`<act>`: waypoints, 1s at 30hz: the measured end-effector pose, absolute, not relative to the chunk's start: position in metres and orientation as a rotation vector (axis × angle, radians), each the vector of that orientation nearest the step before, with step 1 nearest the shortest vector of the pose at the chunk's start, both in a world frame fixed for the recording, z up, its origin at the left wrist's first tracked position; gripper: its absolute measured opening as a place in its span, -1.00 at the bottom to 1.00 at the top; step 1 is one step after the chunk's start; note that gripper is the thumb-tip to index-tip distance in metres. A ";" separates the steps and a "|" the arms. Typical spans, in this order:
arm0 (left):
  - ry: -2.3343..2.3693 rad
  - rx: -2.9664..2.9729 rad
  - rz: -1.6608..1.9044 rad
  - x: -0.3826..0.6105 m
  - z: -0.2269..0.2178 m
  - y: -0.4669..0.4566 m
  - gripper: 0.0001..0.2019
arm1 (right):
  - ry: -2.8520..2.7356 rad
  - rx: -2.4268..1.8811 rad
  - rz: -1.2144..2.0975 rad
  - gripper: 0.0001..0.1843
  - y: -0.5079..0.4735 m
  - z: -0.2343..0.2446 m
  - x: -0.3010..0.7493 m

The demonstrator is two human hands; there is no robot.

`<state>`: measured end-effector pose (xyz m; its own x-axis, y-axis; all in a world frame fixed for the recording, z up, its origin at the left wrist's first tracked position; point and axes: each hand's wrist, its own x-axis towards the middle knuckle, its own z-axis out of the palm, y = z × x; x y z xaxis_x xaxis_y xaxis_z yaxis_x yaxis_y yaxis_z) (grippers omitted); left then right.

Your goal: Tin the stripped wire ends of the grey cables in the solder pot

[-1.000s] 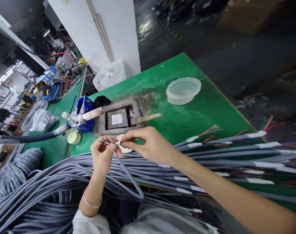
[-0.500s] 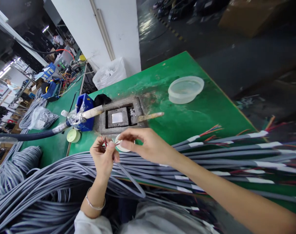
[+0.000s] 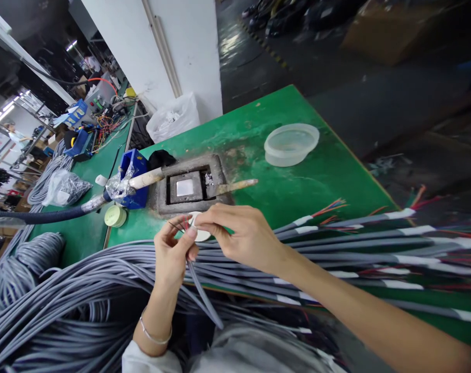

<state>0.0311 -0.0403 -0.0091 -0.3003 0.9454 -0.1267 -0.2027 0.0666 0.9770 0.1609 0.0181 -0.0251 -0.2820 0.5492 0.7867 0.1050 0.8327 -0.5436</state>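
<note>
My left hand (image 3: 172, 259) is closed around the end of a grey cable (image 3: 203, 294), which hangs in a bend toward my lap. Thin red and dark wires (image 3: 176, 225) fan out between its thumb and fingers. Close beside it, my right hand (image 3: 243, 232) pinches with thumb and forefinger at the wire ends; the exact strand is hidden by the fingertips. Behind both hands lies a white round dish (image 3: 203, 236), partly covered. Just beyond stands a grimy solder pot (image 3: 210, 165) with a shiny square of metal in its middle.
Many grey cables (image 3: 103, 259) run across the bench front, with white-taped ends at right. A fume hose (image 3: 64, 214) reaches the pot from the left, near a blue bin (image 3: 139, 199). A clear plastic bowl (image 3: 285, 155) and a stick (image 3: 241, 184) lie on the green bench.
My left hand has moved right with the cable and wires. The right hand's fingers have drawn together into a tighter pinch beside it. The view has shifted slightly.
</note>
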 end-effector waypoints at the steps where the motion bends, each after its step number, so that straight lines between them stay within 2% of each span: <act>1: 1.393 0.858 1.418 0.030 -0.010 -0.040 -0.72 | -1.834 -0.487 0.468 -0.83 0.018 -0.025 0.162; 6: 1.510 1.063 1.321 0.028 -0.012 -0.045 -0.72 | -1.845 -0.512 0.776 -0.88 0.019 -0.021 0.166; 10: 1.543 1.144 1.457 0.033 -0.011 -0.047 -0.75 | -1.753 -0.555 1.061 -0.92 0.018 -0.020 0.163; 17: 1.460 1.078 1.632 0.037 -0.014 -0.042 -0.67 | -1.565 -0.514 1.406 -0.92 0.019 -0.020 0.160; 20: 1.458 1.050 1.685 0.036 -0.015 -0.042 -0.68 | -1.500 -0.585 1.430 -0.84 0.021 -0.019 0.161; 30: 1.553 1.200 1.739 0.041 -0.018 -0.046 -0.78 | -1.607 -0.680 1.283 -0.78 0.019 -0.019 0.159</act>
